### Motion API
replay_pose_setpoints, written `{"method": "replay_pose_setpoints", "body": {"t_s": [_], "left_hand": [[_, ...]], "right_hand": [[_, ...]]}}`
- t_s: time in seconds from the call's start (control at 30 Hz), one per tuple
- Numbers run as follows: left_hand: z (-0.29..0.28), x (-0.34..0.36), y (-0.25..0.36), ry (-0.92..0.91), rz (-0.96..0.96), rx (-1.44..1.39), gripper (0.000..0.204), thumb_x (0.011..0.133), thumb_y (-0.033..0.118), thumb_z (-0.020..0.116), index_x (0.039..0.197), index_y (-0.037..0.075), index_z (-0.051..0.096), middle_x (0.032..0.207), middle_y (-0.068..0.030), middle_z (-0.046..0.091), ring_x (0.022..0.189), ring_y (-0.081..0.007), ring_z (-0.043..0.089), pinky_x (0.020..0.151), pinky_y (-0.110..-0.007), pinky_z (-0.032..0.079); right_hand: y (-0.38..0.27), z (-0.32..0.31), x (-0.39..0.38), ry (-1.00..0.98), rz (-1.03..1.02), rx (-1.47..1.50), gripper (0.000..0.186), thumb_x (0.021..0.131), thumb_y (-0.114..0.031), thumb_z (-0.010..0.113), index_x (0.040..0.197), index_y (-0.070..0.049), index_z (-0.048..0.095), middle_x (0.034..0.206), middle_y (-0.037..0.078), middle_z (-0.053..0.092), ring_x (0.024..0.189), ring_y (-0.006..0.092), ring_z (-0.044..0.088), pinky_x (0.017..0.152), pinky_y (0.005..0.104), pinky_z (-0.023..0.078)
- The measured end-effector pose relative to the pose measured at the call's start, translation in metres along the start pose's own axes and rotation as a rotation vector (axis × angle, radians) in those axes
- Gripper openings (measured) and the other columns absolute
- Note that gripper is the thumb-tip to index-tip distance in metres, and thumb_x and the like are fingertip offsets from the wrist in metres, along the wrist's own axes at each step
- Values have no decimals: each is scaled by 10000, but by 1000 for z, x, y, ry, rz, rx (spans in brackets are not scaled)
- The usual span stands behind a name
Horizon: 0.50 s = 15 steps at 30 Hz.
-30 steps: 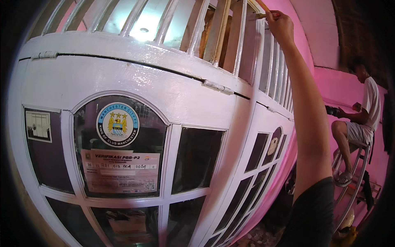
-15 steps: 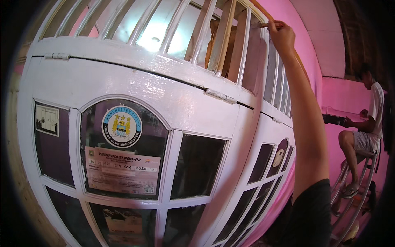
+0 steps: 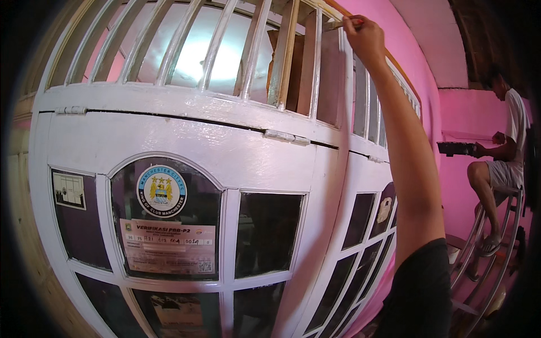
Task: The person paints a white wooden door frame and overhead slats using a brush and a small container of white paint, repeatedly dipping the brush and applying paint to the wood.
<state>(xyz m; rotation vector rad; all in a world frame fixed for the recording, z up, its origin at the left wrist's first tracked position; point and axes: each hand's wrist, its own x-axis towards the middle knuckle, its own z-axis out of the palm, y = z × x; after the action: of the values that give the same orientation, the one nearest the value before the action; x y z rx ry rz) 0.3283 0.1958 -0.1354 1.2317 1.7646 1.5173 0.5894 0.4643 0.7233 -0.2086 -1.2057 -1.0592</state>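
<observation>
My right hand [image 3: 366, 38] is raised high at the upper right, its fingers closed round the handle of a small paintbrush [image 3: 333, 25]. The brush points left, and its tip meets the upper part of the slatted frame by the corner post [image 3: 344, 84]. White vertical slats [image 3: 217, 45] run along the top of the white wooden door panel [image 3: 208, 141]; one slat [image 3: 288, 53] near the brush looks yellowish and bare in part. My left hand is out of view.
Dark glass panes [image 3: 269, 234] carry a round sticker [image 3: 162, 190] and a pink paper notice [image 3: 169, 245]. Hinges [image 3: 286, 137] join the panels. At the right, another person [image 3: 510, 135] holding a black paint tray [image 3: 456, 149] sits on a metal ladder [image 3: 507, 242] by a pink wall.
My view has tilted and shifted, so the door sits lower in the picture. My right hand, still holding the paintbrush, appears further left. The other person's tray looks more level.
</observation>
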Motion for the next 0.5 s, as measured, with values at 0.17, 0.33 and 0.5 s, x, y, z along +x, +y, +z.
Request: {"method": "replay_pose_setpoints", "body": {"t_s": [0.17,0.33,0.5], "left_hand": [[2,8,-19,-45,-30,-80,573,889,253,779,1321,-21,520,1171,-165,641,1017,-275,653,890,-407,530],[-2,7,35,8,-279,-455,541,896,203,767,1325,-12,518,1148,-145,652,1046,-231,635,911,-380,519],[4,12,-1,7,-144,-194,557,890,202,770,1333,-16,512,1154,-149,653,1056,-238,633,922,-380,511]], "right_hand": [[13,9,1,-156,34,-20,289,867,-313,698,905,-32,754,780,166,717,765,356,697,737,449,548],[25,28,0,-140,-86,-177,242,869,-306,676,891,-83,767,775,134,720,784,340,697,778,455,524],[22,26,-3,-21,-146,-263,209,882,-307,665,928,-146,789,772,91,729,795,321,693,845,480,467]]}}
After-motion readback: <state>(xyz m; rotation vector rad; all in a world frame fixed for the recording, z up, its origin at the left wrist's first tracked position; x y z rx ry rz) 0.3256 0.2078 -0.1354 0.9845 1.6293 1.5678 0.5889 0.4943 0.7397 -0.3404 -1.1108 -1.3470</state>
